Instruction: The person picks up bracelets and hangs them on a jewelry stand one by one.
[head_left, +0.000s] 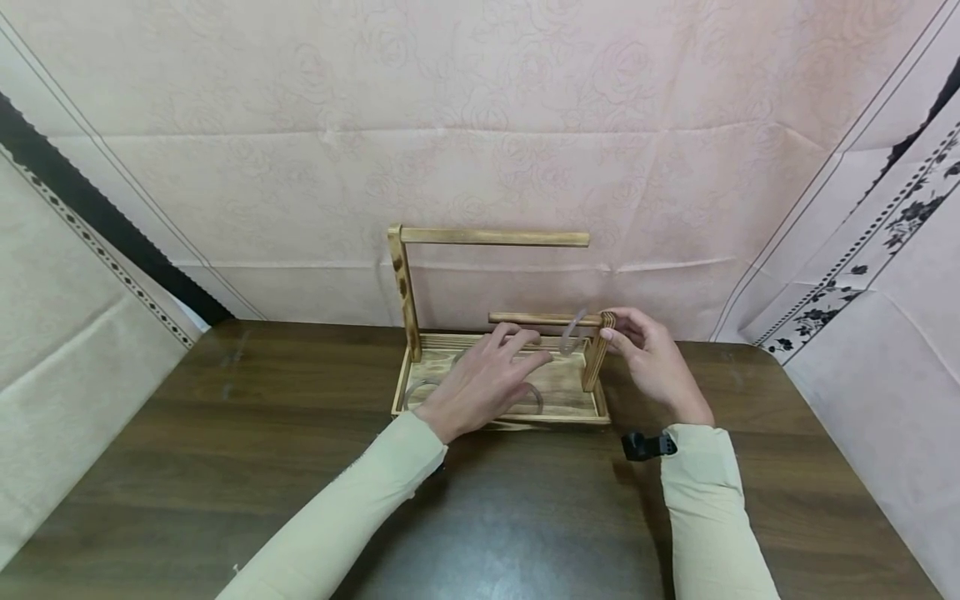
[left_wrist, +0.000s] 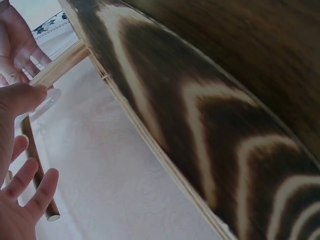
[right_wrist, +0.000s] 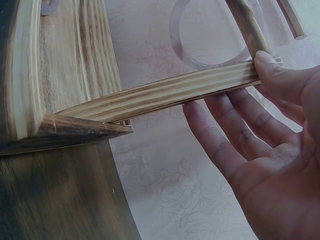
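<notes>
A wooden jewelry stand has a shallow tray (head_left: 570, 418) with two upright posts, each bearing a bar. My right hand (head_left: 651, 360) grips the top of the short right post (head_left: 592, 367), thumb on one side and fingers beneath it in the right wrist view. A clear ring like a bangle (right_wrist: 175, 25) hangs around the lower bar (head_left: 528, 318) beside that post. Over the tray hovers my left hand (head_left: 487, 375), fingers spread and loosely bent, with nothing seen in its hold. More clear rings (head_left: 538, 398) lie in the tray, partly hidden by this hand.
The taller left post (head_left: 406, 292) carries the upper bar (head_left: 495, 237), which runs rightward above the lower one. Under the stand is a dark wooden table (head_left: 300, 433). A pale floral cloth (head_left: 480, 100) hangs close behind its far edge.
</notes>
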